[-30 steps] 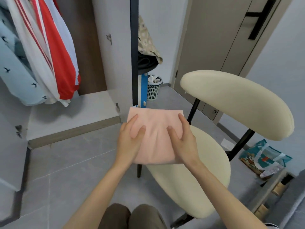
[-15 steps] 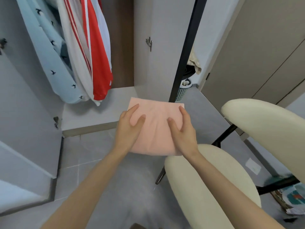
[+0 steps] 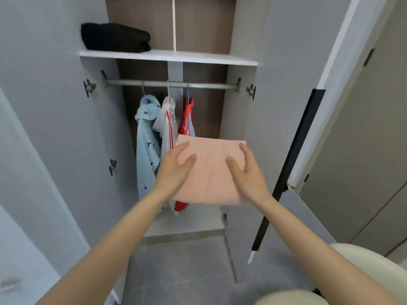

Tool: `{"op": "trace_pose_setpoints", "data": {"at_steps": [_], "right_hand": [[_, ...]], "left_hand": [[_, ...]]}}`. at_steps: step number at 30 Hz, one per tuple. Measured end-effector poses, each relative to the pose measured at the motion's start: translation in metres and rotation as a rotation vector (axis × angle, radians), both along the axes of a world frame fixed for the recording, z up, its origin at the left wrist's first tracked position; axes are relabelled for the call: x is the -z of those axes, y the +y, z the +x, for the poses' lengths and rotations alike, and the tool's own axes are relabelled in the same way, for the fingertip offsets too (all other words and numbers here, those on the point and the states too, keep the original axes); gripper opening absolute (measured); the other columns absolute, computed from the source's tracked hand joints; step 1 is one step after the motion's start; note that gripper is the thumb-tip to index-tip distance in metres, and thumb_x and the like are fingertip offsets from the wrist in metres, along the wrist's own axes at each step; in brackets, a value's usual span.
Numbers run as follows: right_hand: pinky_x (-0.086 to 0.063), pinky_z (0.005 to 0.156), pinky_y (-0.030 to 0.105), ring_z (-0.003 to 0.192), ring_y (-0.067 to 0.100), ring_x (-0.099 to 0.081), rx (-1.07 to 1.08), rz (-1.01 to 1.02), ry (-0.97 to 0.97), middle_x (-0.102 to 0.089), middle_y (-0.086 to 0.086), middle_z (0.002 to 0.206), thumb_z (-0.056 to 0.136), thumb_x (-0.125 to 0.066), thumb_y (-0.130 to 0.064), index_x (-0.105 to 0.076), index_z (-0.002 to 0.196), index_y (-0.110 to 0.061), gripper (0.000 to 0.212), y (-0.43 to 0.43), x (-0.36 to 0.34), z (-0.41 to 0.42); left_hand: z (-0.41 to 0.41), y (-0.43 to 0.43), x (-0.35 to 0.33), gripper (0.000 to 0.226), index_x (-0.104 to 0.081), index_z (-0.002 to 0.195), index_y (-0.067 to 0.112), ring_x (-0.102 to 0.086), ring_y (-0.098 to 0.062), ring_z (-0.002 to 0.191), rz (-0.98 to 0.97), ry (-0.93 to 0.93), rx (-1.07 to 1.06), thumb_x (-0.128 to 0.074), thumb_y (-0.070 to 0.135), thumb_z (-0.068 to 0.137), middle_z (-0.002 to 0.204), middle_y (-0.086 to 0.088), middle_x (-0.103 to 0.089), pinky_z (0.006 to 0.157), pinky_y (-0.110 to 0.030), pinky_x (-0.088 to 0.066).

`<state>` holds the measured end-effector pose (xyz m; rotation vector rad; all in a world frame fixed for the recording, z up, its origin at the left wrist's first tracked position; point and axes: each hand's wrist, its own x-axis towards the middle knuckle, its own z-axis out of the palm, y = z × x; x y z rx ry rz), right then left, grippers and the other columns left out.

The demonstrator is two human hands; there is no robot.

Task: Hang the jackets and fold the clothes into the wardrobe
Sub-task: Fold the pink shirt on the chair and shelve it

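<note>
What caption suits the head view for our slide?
The left hand and right hand hold a folded pink cloth before the wardrobe, three jackets hanging inside.

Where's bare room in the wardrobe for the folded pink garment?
Top shelf: bare from the folded black garment to the right wall. Rail: free right of the red jacket. Wardrobe floor looks bare, partly hidden by the pink garment. Crowded: rail's left-centre, three jackets.

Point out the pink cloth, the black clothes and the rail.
pink cloth (image 3: 210, 172), head view, its top face
black clothes (image 3: 114, 38), head view, middle of pile
rail (image 3: 209, 85), head view, bare stretch right of hangers
</note>
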<state>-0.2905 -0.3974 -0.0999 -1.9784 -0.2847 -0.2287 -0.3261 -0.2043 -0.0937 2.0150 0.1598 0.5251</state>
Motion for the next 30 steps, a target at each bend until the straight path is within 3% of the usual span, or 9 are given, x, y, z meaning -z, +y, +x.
{"op": "trace_pose_setpoints", "data": {"at_steps": [3,8,13,17,22,26,30], "right_hand": [[-0.031,0.092,0.022,0.116,0.007,-0.045,-0.048,0.024,-0.058,-0.046,-0.015,0.133,0.095,-0.053,-0.041,-0.028,0.149,-0.03,0.061,0.02,-0.05,0.015],[-0.031,0.09,0.02,0.111,0.0,-0.04,-0.13,0.063,-0.124,-0.036,-0.025,0.123,0.095,-0.053,-0.043,-0.025,0.15,-0.031,0.063,0.05,-0.116,0.048],[-0.034,0.073,0.008,0.096,-0.006,-0.047,-0.181,0.101,-0.181,-0.041,-0.026,0.116,0.095,-0.054,-0.043,-0.025,0.15,-0.031,0.063,0.081,-0.164,0.099],[-0.036,0.089,0.025,0.11,0.007,-0.045,-0.204,0.135,-0.209,-0.043,-0.016,0.124,0.096,-0.053,-0.043,-0.025,0.15,-0.029,0.063,0.108,-0.188,0.153],[-0.036,0.084,0.026,0.104,0.008,-0.043,-0.221,0.138,-0.239,-0.038,-0.015,0.12,0.098,-0.05,-0.042,-0.024,0.15,-0.028,0.061,0.144,-0.212,0.238],[-0.04,0.083,0.029,0.106,0.013,-0.046,-0.246,0.121,-0.25,-0.042,-0.009,0.125,0.098,-0.049,-0.042,-0.022,0.15,-0.028,0.06,0.173,-0.236,0.314],[-0.041,0.082,0.027,0.107,0.013,-0.048,-0.283,0.124,-0.228,-0.043,-0.01,0.123,0.097,-0.051,-0.042,-0.022,0.15,-0.027,0.062,0.206,-0.257,0.386]], "left_hand": [[0.007,0.024,-0.052,0.047,-0.046,0.14,0.029,-0.039,-0.011,0.13,0.049,-0.044,0.012,-0.055,0.033,0.095,0.147,0.004,-0.042,0.098,-0.024,-0.027],[0.027,0.057,-0.121,0.047,-0.045,0.142,0.025,-0.041,-0.006,0.113,0.08,-0.136,-0.002,-0.054,0.03,0.096,0.145,0.003,-0.044,0.09,-0.024,-0.032],[0.067,0.088,-0.17,0.046,-0.046,0.141,0.025,-0.042,-0.015,0.128,0.109,-0.208,-0.032,-0.055,0.03,0.096,0.146,0.003,-0.043,0.103,-0.03,-0.034],[0.118,0.11,-0.196,0.047,-0.045,0.141,0.025,-0.04,-0.017,0.13,0.136,-0.228,-0.063,-0.055,0.03,0.096,0.147,0.002,-0.041,0.104,-0.032,-0.033],[0.201,0.14,-0.22,0.046,-0.044,0.141,0.025,-0.041,-0.013,0.12,0.131,-0.243,-0.095,-0.054,0.029,0.096,0.146,0.0,-0.041,0.093,-0.027,-0.032],[0.275,0.171,-0.244,0.046,-0.046,0.141,0.025,-0.043,-0.017,0.123,0.14,-0.252,-0.127,-0.055,0.028,0.096,0.145,0.001,-0.042,0.092,-0.027,-0.033],[0.346,0.205,-0.262,0.043,-0.049,0.138,0.026,-0.042,-0.012,0.112,0.12,-0.241,-0.145,-0.056,0.027,0.096,0.146,0.002,-0.042,0.091,-0.026,-0.033]]}}
